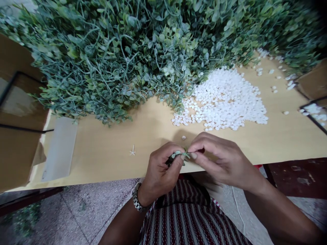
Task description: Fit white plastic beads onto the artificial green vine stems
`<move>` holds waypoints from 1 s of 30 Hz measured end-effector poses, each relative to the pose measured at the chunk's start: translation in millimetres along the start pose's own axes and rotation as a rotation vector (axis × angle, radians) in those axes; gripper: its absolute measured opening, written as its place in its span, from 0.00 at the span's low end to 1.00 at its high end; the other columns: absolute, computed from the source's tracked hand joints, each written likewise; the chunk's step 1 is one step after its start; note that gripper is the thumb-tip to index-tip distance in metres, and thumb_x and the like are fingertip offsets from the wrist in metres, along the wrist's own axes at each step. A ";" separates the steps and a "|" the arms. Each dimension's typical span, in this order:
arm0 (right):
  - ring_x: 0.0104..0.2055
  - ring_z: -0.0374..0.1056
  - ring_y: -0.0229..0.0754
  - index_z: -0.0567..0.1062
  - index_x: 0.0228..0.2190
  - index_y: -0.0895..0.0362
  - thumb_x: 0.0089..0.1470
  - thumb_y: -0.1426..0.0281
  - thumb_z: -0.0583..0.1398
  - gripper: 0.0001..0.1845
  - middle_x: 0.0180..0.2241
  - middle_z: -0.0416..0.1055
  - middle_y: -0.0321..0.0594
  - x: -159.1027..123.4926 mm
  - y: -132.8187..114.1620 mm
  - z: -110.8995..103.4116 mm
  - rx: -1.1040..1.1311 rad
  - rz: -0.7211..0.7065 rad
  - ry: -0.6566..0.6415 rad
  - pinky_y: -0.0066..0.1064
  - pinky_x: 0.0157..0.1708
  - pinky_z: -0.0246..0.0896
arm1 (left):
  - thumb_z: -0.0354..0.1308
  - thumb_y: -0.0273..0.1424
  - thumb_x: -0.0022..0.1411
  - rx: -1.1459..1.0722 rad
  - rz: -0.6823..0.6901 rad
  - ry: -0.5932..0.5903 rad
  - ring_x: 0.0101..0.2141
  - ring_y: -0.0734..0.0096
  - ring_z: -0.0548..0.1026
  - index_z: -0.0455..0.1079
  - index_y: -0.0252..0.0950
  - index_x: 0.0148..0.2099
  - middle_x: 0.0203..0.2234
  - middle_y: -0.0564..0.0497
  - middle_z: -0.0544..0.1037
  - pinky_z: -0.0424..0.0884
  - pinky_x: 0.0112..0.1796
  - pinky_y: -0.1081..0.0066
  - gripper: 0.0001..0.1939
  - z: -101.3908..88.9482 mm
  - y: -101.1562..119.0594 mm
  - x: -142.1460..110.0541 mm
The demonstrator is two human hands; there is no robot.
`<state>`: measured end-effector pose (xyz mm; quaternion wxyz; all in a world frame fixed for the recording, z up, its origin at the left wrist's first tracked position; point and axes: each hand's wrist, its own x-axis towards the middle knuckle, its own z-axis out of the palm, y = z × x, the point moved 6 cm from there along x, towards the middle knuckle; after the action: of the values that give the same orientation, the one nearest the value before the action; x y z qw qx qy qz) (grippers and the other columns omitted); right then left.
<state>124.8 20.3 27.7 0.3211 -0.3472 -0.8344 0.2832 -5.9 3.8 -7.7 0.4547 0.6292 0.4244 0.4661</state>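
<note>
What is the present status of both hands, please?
Left hand pinching green sprig. Right hand at sprig's end. Loose white piece beyond, touching neither.

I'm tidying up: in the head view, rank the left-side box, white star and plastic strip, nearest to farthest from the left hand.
1. White star, left of the left hand.
2. Plastic strip, farther left.
3. Box, at the left edge.

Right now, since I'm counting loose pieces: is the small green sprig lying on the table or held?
Held: the sprig is pinched in the left hand, and the right hand has its fingertips at one end.
</note>
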 end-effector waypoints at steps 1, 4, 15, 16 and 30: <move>0.29 0.64 0.37 0.69 0.34 0.57 0.55 0.77 0.54 0.06 0.27 0.68 0.38 3.1 3.5 -5.2 0.015 0.010 0.023 0.28 0.28 0.59 | 0.53 0.23 0.60 -0.004 -0.009 0.015 0.30 0.73 0.70 0.69 0.36 0.34 0.27 0.51 0.72 0.67 0.32 0.71 0.05 -1.0 -0.8 -0.2; 0.31 0.66 0.39 0.71 0.33 0.57 0.56 0.75 0.54 0.06 0.28 0.70 0.39 16.0 13.7 -14.7 -0.083 0.044 0.036 0.30 0.30 0.59 | 0.54 0.23 0.59 -0.025 -0.034 0.056 0.32 0.71 0.71 0.70 0.36 0.33 0.28 0.50 0.74 0.68 0.33 0.71 0.05 -3.4 -1.9 0.4; 0.28 0.62 0.38 0.71 0.27 0.59 0.55 0.76 0.54 0.07 0.26 0.67 0.39 31.3 28.5 12.7 -0.277 0.136 -0.208 0.30 0.29 0.56 | 0.53 0.24 0.58 -0.014 -0.109 0.050 0.26 0.76 0.67 0.68 0.35 0.32 0.25 0.54 0.70 0.64 0.28 0.75 0.04 -5.4 -4.9 1.2; 0.28 0.62 0.37 0.71 0.27 0.59 0.55 0.75 0.55 0.07 0.25 0.67 0.38 27.9 29.9 7.7 -0.142 0.182 -0.153 0.29 0.29 0.56 | 0.54 0.25 0.58 -0.018 -0.108 0.045 0.26 0.76 0.66 0.68 0.36 0.33 0.25 0.54 0.70 0.63 0.27 0.75 0.03 -5.5 -4.8 1.3; 0.26 0.63 0.31 0.77 0.27 0.58 0.49 0.69 0.65 0.05 0.23 0.70 0.34 -10.9 43.8 25.7 0.897 0.474 0.067 0.24 0.27 0.59 | 0.57 0.24 0.56 -0.052 -0.084 0.100 0.26 0.76 0.68 0.71 0.35 0.30 0.24 0.53 0.72 0.65 0.27 0.74 0.03 -1.2 -2.5 2.9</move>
<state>129.5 31.9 -22.7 0.3920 -0.3639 -0.5182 0.6673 -6.8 7.4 -9.3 0.4683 0.5746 0.4605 0.4884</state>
